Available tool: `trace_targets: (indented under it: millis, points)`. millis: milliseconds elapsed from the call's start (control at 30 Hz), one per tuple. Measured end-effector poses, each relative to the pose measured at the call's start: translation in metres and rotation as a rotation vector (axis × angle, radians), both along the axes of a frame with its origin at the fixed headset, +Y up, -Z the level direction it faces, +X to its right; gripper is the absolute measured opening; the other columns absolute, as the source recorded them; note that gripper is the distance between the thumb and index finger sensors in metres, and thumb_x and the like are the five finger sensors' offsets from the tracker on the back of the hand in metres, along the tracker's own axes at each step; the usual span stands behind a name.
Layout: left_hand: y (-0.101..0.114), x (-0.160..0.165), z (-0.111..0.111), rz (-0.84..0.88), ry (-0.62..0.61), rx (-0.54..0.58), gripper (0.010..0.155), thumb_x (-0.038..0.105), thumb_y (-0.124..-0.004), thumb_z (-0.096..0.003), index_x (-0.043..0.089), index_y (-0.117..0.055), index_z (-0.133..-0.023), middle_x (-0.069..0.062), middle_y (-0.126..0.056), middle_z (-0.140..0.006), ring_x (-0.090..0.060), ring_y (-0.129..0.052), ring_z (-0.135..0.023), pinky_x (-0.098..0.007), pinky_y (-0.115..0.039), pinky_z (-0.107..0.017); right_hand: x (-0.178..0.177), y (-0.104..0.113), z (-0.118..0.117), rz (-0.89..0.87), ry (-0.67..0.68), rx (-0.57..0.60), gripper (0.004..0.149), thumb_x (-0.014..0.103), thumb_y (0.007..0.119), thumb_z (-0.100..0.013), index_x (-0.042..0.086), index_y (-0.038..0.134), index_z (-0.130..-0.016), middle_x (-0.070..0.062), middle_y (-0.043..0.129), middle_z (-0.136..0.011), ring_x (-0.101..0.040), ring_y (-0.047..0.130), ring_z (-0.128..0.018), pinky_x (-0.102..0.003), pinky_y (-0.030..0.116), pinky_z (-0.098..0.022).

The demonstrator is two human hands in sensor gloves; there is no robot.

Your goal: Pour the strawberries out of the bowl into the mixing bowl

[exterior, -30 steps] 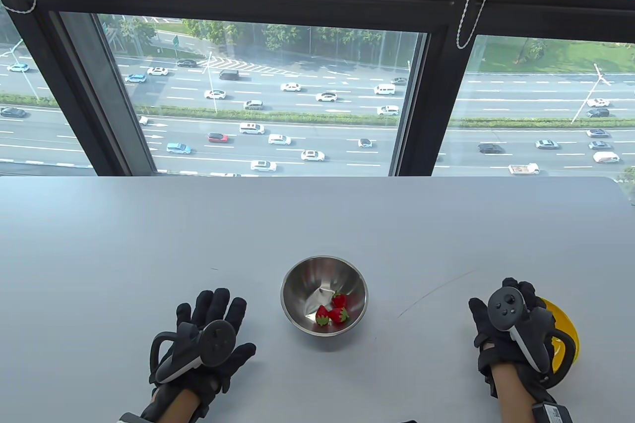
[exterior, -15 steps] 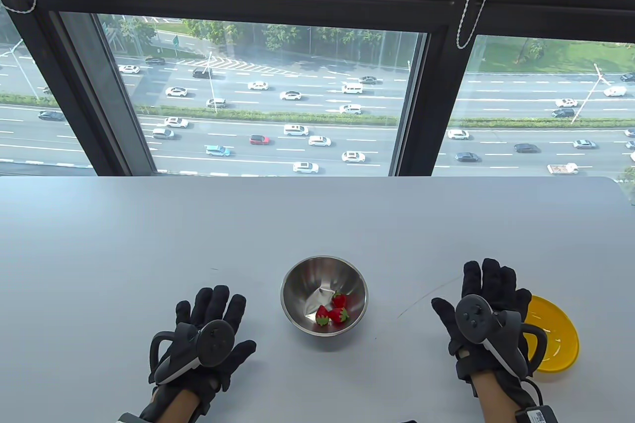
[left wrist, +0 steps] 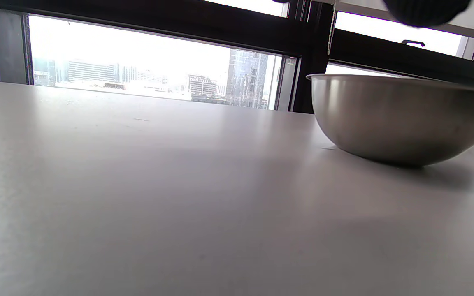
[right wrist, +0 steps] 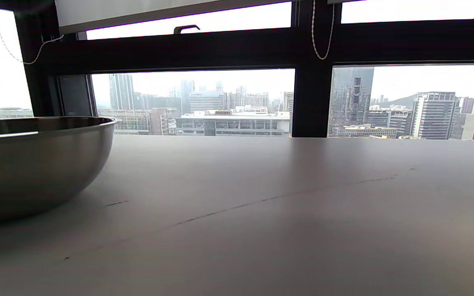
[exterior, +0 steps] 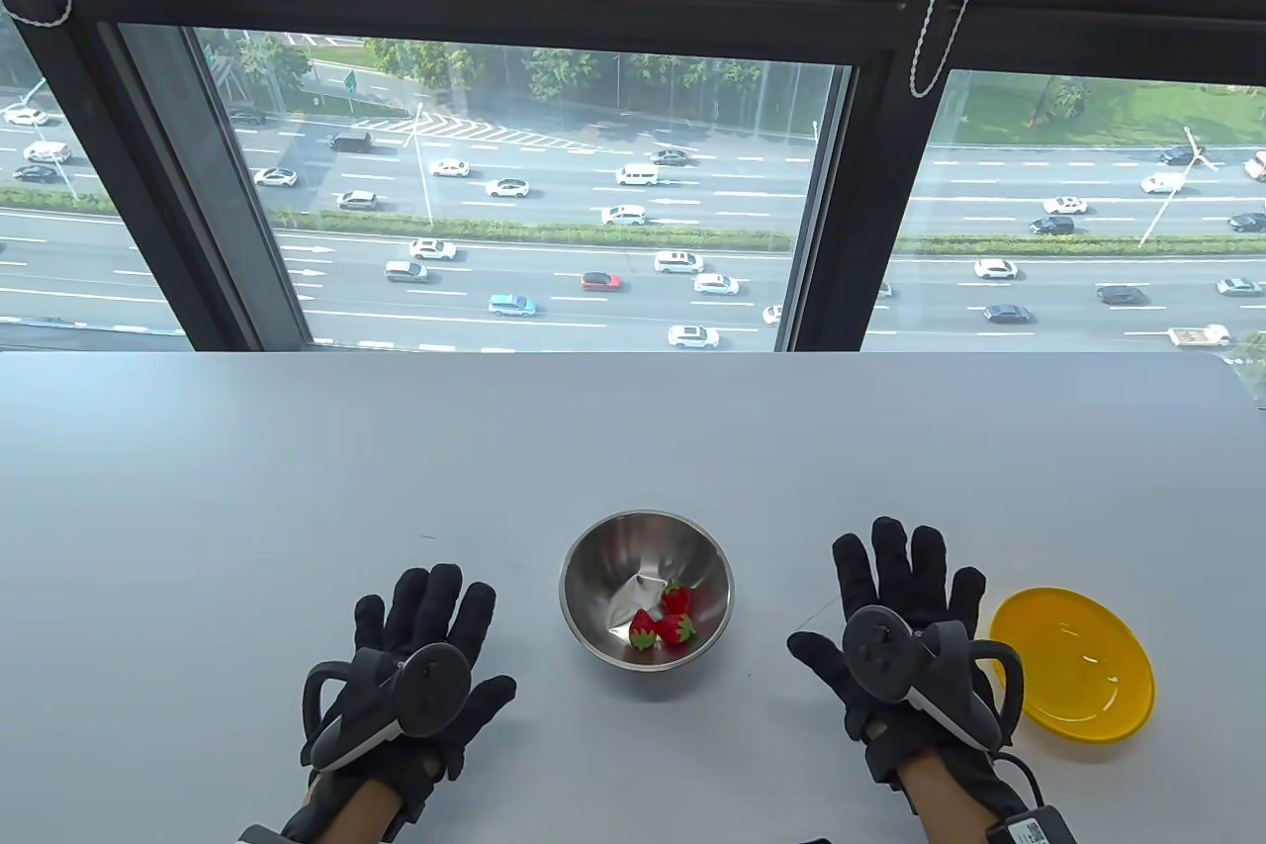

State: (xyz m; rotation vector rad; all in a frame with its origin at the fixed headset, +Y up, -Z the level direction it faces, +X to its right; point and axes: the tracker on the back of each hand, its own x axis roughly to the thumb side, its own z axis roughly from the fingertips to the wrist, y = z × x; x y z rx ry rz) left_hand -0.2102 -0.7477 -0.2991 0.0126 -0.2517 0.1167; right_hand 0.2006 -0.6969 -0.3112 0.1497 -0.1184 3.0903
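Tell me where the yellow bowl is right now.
In the table view, the yellow bowl sits empty on the table's right side, just right of the right hand.

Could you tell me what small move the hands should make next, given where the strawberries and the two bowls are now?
Probably none beyond resting: the strawberries already lie in the steel mixing bowl, and the yellow bowl sits upright on the table with no strawberries in it. Both the left hand and right hand lie spread on the table, holding nothing, so the pour looks finished.
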Motion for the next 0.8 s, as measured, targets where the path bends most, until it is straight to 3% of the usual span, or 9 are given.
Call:
trace_targets:
  millis: [800]
  points:
    - [-0.011, 0.025, 0.005, -0.042, -0.082, 0.0, 0.09, 0.071, -0.062, -0.0387, 0.031, -0.026, -0.11, -0.007, -0.009, -0.119, -0.043, -0.017, -0.112, -0.073, -0.015, -0.071, -0.049, -0.017, 0.011, -0.059, 0.209, -0.13, 0.093, 0.075, 0.059, -0.035, 0.033, 0.016, -0.107, -0.005, -0.004, -0.113, -0.045, 0.002, -0.106, -0.076, 0.014, -0.069]
